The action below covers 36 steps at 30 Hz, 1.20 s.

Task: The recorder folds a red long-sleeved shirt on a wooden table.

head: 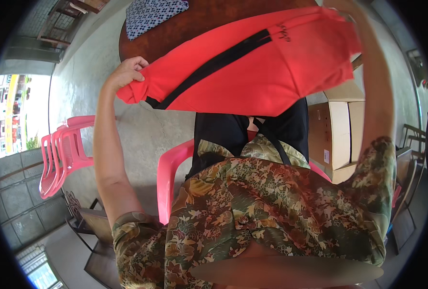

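Note:
A red garment point(235, 68) with a black stripe and small dark lettering is stretched out before me, above my lap and over the near part of a dark brown table point(199, 21). My left hand point(129, 74) grips its narrower left end, thumb and fingers closed on the cloth. At the top right, my right hand point(340, 5) holds the wider end. That hand is blurred and partly cut off by the frame's upper rim, so its fingers are hard to make out.
A folded patterned cloth point(152, 16) lies on the table. On my right stands a cardboard box point(320, 133). Stacked pink plastic chairs point(67, 151) are on the left. I sit on a pink chair point(172, 173). Wooden furniture point(98, 260) stands at lower left.

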Tool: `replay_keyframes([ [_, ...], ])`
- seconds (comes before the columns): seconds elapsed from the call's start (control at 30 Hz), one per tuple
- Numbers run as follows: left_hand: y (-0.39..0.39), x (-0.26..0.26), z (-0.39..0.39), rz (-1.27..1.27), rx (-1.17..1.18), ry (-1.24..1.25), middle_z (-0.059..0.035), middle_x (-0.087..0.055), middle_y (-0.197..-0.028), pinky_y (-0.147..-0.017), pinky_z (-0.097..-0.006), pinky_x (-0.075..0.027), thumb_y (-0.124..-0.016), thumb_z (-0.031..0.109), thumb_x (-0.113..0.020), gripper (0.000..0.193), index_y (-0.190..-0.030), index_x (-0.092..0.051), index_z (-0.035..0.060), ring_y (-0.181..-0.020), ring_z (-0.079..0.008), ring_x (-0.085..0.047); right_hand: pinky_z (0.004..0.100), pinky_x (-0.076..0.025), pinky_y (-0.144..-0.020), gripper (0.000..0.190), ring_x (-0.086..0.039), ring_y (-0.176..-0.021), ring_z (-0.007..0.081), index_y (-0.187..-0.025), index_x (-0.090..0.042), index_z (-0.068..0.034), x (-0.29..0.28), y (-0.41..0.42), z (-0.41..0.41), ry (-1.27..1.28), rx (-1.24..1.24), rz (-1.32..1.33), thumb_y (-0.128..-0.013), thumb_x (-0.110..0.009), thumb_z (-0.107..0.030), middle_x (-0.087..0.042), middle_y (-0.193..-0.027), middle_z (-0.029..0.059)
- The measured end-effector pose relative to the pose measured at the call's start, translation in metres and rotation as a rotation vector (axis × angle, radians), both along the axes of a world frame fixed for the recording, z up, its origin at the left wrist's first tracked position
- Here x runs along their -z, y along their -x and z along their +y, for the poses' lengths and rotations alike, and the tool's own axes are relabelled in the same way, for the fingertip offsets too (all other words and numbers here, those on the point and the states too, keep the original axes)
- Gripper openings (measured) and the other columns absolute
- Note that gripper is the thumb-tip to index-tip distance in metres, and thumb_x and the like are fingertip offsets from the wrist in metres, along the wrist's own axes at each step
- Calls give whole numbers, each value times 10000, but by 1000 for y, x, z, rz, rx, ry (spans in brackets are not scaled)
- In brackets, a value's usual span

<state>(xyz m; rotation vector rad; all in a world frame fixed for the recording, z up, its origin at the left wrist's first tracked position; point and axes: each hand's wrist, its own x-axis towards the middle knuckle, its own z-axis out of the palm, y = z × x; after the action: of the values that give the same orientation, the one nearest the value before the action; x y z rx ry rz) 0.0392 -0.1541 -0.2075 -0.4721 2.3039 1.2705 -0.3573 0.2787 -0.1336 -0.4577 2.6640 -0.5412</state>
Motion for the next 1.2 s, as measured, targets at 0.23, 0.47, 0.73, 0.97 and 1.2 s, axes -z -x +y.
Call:
replay_keyframes([
  [0.23, 39, 63, 119, 613, -92, 1158, -111, -466, -1373, -1059, -568, -294, -919, 316, -576, 464, -1349, -475, 175, -1327, -327, -390, 506, -419, -922, 592, -473, -1232, 265, -1308, -514, -164, 147, -124, -79, 217, -510, 994, -807, -666, -439, -515, -1310, 63],
  [0.47, 42, 121, 159, 465, -132, 1065, -138, -343, -1487, -1068, -592, -270, -926, 415, -537, 551, -1420, -409, 208, -1377, -363, -306, 592, -257, -1063, 631, -347, -1371, 252, -1384, -472, -210, 195, -187, -78, 138, -816, 809, -872, -508, -578, -409, -1463, 63],
  [0.73, 42, 118, 160, 482, -161, 1081, -109, -347, -1494, -1081, -553, -276, -924, 428, -534, 552, -1421, -414, 221, -1387, -328, -305, 613, -202, -1097, 559, -289, -1414, 265, -1461, -349, -357, 194, -17, 52, -159, -184, 689, -944, -417, -557, -323, -1531, 43],
  [0.97, 49, 123, 160, 466, -174, 1064, -94, -349, -1496, -1086, -545, -275, -921, 439, -529, 541, -1406, -441, 218, -1391, -311, -304, 625, -223, -1080, 593, -299, -1404, 304, -1468, -331, -351, 209, -8, 53, -37, -207, 674, -930, -433, -580, -331, -1522, 70],
  [1.2, 63, 108, 180, 493, -232, 1025, -110, -358, -1488, -1092, -598, -226, -938, 355, -522, 486, -1388, -454, 185, -1394, -333, -290, 648, -307, -1022, 671, -334, -1376, 332, -1433, -400, -239, 203, -174, -44, 265, -427, 964, -869, -549, -570, -343, -1497, 124],
])
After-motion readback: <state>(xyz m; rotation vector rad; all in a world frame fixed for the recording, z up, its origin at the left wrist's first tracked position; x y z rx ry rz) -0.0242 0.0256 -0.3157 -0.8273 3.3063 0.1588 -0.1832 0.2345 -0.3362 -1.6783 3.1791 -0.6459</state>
